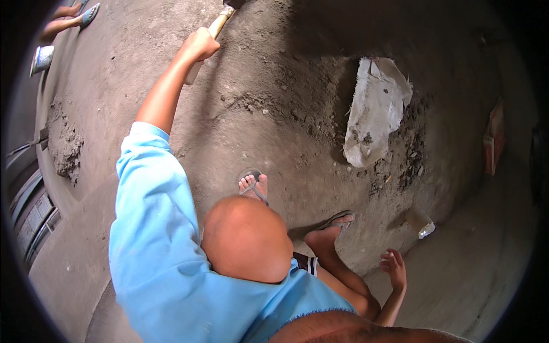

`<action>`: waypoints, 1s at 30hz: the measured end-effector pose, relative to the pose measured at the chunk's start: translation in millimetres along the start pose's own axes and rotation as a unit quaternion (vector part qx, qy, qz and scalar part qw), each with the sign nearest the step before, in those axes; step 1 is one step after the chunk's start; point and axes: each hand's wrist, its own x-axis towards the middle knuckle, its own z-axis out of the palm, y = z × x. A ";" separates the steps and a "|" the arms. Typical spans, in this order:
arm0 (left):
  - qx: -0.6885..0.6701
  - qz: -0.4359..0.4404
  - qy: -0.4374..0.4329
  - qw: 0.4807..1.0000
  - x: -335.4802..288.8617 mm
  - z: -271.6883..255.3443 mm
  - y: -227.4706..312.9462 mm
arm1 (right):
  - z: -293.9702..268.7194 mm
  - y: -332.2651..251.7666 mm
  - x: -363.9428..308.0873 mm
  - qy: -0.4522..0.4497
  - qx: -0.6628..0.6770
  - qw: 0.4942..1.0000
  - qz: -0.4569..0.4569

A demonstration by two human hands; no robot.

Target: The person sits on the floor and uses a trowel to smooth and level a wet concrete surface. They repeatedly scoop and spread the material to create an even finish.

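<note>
My left hand (200, 44), at the end of a light blue sleeve, is stretched toward the upper left and wrapped round the pale wooden handle (218, 24) of a tool. The handle's butt shows below the fist. The tool's dark head is cut off by the top edge, so its kind cannot be made out. At the lower right, my right hand (393, 267) hangs in the air with fingers loosely bent and apart, holding nothing. Between the arms is my bent knee (246, 240), with my sandalled feet on the dirt ground beyond it.
A torn whitish sack (374, 114) lies on loose soil at the right. Nearer is a small shiny scrap (426, 230); a red box (494, 138) stands far right. On the left are a mud heap (66, 146), a pale bucket (43, 59) and another person's sandalled foot (88, 16).
</note>
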 end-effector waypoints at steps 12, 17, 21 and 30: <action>0.023 0.036 -0.168 0.985 -110.2 28.7 81.8 | 18.3 -25.5 -13.1 -0.047 0.049 0.996 -0.058; 0.052 0.122 -0.212 0.968 -135.7 28.2 72.8 | 11.7 -37.1 -16.3 -0.038 0.058 0.994 -0.079; -0.022 0.031 -0.234 0.972 -137.6 12.5 67.1 | 4.1 -28.3 -13.5 -0.005 0.055 0.997 -0.063; 0.025 0.021 -0.071 0.997 -79.3 27.6 71.2 | 8.2 -15.0 -4.5 -0.037 0.031 0.999 -0.026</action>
